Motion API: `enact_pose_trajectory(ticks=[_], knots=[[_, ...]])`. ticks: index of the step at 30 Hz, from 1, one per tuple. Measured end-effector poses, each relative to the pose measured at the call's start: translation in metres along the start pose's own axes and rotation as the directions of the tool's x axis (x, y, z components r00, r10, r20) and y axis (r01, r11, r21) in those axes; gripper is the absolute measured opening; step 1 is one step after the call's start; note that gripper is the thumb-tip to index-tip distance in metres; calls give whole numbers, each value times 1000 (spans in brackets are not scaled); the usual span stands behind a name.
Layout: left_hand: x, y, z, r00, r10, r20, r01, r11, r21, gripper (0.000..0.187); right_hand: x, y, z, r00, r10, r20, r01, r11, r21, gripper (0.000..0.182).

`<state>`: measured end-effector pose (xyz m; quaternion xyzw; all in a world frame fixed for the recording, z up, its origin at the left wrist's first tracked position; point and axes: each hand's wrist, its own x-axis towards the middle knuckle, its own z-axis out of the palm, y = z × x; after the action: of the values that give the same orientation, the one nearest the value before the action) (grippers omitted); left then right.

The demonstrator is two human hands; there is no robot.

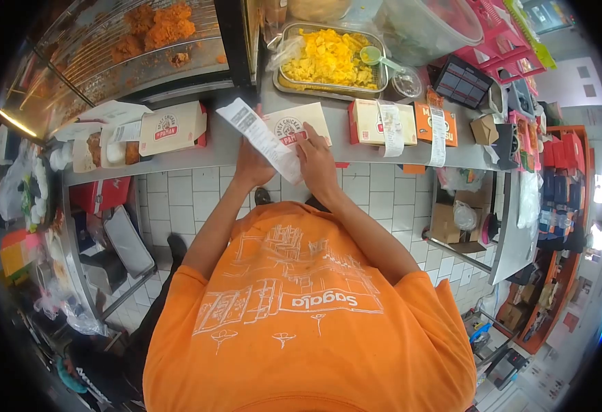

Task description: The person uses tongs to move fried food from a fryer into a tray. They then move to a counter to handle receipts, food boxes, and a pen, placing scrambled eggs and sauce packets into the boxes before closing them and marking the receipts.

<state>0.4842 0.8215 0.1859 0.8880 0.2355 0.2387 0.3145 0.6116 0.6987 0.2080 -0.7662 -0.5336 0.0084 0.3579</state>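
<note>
A long white printed receipt (277,151) slants across the front of a cream takeaway box (314,118) with a red label, on the metal counter. My left hand (249,166) is at the box's left side, its fingers mostly hidden behind the receipt. My right hand (318,165) has its fingers bent over the box's front right part, with the receipt's lower end against the thumb side. To the right stand another cream box (364,123) and an orange box (424,134), each with a receipt on it.
A closed box (170,130) and an open box with food (101,151) stand at left. Behind are a fried chicken display (95,62), a metal tray of yellow food (290,81), a lidded cup (406,84) and a dark screen (462,84). A person's dark clothing (108,364) shows lower left.
</note>
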Motion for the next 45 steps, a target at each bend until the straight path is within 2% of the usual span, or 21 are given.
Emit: enact_pose_trajectory(ticks=[2, 4, 8, 10, 12, 15, 17, 18, 21, 23, 24, 26, 28, 31, 33, 36, 39, 41, 43, 44, 45], knots=[[-2, -4, 2, 999, 36, -36, -33, 996, 79, 91, -5, 0, -1, 992, 121, -37, -117, 988, 102, 23], [-9, 2, 3, 824, -490, -286, 309, 811, -497, 84, -8, -6, -10, 967, 248, -60, -231, 951, 206, 21], [-12, 24, 4, 853, -187, -487, 71, 967, -246, 70, -5, -5, -16, 918, 354, -180, -297, 913, 281, 19], [10, 51, -8, 997, -69, -38, 78, 907, 414, 60, -9, -6, -16, 915, 368, -166, -321, 912, 256, 18], [13, 33, 9, 993, -16, -116, 47, 961, 274, 56, -8, -10, -22, 976, 214, -29, -215, 976, -46, 22], [24, 31, 25, 992, -1, -123, 23, 984, 177, 55, 14, -18, -41, 1000, -22, 7, 22, 999, -26, 28], [35, 25, 35, 963, 37, -266, -109, 960, -259, 50, 6, 0, -29, 997, -31, 77, 41, 991, -130, 30], [24, 18, 19, 959, 17, -284, -85, 970, -229, 50, 8, 9, -25, 992, -25, 122, 56, 964, -260, 34], [-18, -4, -64, 974, 53, -218, -13, 984, 180, 58, 16, 5, -35, 988, -2, 157, 27, 988, -152, 37], [-29, -4, -140, 928, -54, -369, 282, 750, 598, 53, 28, -24, -49, 999, -33, 11, 35, 986, -164, 34], [-37, -22, -162, 949, -21, -314, 245, 674, 696, 50, 30, -32, -42, 999, -37, 23, 40, 988, -149, 34], [-43, -70, -196, 971, -5, -238, 196, 584, 788, 46, 29, -60, -10, 939, 133, 317, -242, 911, 335, 31], [-38, -111, -216, 995, -85, 44, 33, 738, 674, 42, 36, -91, 34, 811, 132, 571, -481, 707, 519, 35], [-19, -119, -227, 989, 134, -55, -70, 773, 630, 35, 51, -127, 105, 876, 103, 472, -355, 799, 485, 49], [-4, -134, -233, 965, 211, -156, -77, 795, 602, 31, 64, -142, 147, 945, 253, 210, -308, 902, 301, 55], [12, -146, -242, 918, 328, -224, -194, 862, 468, 25, 75, -132, 178, 932, 298, 206, -342, 912, 227, 52], [24, -139, -239, 936, 281, -213, -225, 941, 254, 19, 63, -106, 171, 982, 164, 93, -180, 966, 186, 48], [26, -126, -223, 901, 386, -198, -332, 907, 260, 17, 56, -95, 145, 976, 211, 52, -216, 966, 143, 48], [26, -103, -208, 943, 289, -164, -255, 946, 199, 16, 50, -111, 117, 967, 256, 20, -257, 962, 96, 48], [31, -95, -204, 973, 194, -124, -174, 972, 157, 16, 54, -127, 102, 991, 124, -50, -123, 992, 27, 50], [37, -95, -195, 940, 282, -190, -255, 954, 157, 18, 58, -139, 92, 994, -12, -107, 6, 999, -52, 52]])
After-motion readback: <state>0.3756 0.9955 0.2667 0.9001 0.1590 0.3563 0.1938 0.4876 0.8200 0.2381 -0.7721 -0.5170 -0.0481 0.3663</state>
